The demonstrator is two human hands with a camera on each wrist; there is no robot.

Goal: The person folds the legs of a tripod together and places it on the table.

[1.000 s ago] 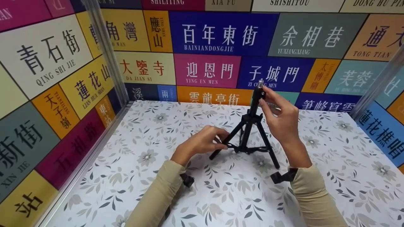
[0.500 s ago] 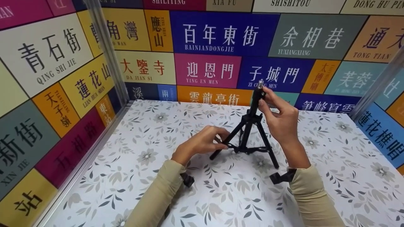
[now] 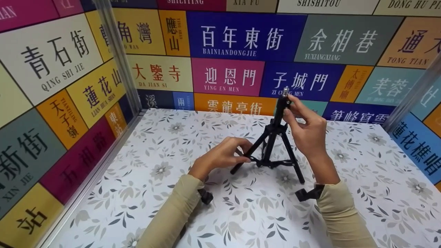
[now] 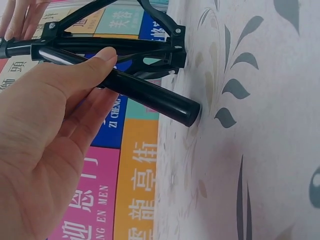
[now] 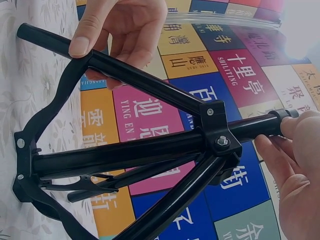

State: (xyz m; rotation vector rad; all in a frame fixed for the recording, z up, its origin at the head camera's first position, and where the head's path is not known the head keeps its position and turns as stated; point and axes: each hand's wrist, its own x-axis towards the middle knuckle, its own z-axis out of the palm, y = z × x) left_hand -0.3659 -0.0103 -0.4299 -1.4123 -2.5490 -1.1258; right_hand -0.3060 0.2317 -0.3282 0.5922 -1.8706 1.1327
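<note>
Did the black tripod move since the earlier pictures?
No, not visibly. In the head view, the tripod keeps its silver tip against the same spot on the lower blue sign behind it.

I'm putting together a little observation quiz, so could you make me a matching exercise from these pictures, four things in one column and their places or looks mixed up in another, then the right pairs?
Column one:
1. Left hand
2. Right hand
3. Silver tip
4. Tabletop

Column two:
A. Pinching the upper part of the stand's black column
B. White, with grey leaves and flowers
C. Holding one black leg of the stand, thumb on one side
D. At the very top of the stand

Right pairs: 1-C, 2-A, 3-D, 4-B.
</note>
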